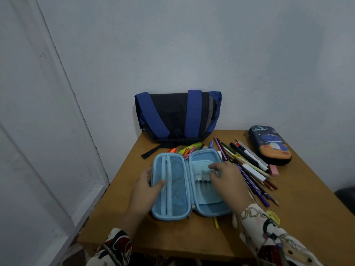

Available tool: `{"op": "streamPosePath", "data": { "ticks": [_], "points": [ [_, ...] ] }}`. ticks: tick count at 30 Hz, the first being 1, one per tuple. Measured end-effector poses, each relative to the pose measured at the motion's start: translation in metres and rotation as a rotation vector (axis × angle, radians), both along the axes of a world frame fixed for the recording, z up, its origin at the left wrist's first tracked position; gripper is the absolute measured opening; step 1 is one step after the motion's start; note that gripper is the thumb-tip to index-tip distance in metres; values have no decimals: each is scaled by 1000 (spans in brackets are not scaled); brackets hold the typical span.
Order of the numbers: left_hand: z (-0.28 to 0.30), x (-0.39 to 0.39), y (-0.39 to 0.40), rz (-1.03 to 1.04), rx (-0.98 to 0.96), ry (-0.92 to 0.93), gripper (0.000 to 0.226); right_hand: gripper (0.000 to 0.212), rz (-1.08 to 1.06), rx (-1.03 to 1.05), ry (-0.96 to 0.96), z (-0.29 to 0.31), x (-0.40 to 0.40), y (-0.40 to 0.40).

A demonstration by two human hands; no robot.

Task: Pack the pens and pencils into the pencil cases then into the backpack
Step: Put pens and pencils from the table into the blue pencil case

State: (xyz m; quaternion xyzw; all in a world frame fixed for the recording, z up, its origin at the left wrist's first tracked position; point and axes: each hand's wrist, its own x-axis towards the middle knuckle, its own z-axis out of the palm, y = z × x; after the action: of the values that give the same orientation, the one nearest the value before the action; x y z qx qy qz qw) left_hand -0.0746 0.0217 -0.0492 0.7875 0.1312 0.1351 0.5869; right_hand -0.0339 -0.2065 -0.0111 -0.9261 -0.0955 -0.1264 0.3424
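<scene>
Bench (172,233): brown wooden top, set into a room corner. Wall (211,45) behind: plain, pale grey-blue. White panelled door (38,131) at left, slanting down toward the bench's near-left corner. Pink eraser (274,170) lies flat on the bench toward the right side. Dark object (345,196) at far right edge, beyond the bench; cannot identify.

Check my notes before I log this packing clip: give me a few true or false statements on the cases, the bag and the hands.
1. The light blue pencil case lies open on the table. True.
2. The dark printed pencil case is open too. False: it is closed.
3. The backpack leans against the wall. True.
4. The right hand holds a pencil. False: it rests in the open case's right half.
5. The left hand grips the case's left edge. True.
</scene>
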Motion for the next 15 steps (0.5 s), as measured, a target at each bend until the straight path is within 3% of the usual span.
{"op": "streamPosePath", "data": {
  "ticks": [3, 6, 15],
  "points": [
    [-2, -1, 5, 25, 73, 2, 25, 28, -148, 14, 74, 1, 14, -32],
    [-3, -1, 9, 33, 210, 13, 15, 22, -269, -110, 199, -5, 25, -63],
    [-2, -1, -3, 60, 516, 88, 27, 13, -316, -288, 246, -19, 36, -78]
  ]
}}
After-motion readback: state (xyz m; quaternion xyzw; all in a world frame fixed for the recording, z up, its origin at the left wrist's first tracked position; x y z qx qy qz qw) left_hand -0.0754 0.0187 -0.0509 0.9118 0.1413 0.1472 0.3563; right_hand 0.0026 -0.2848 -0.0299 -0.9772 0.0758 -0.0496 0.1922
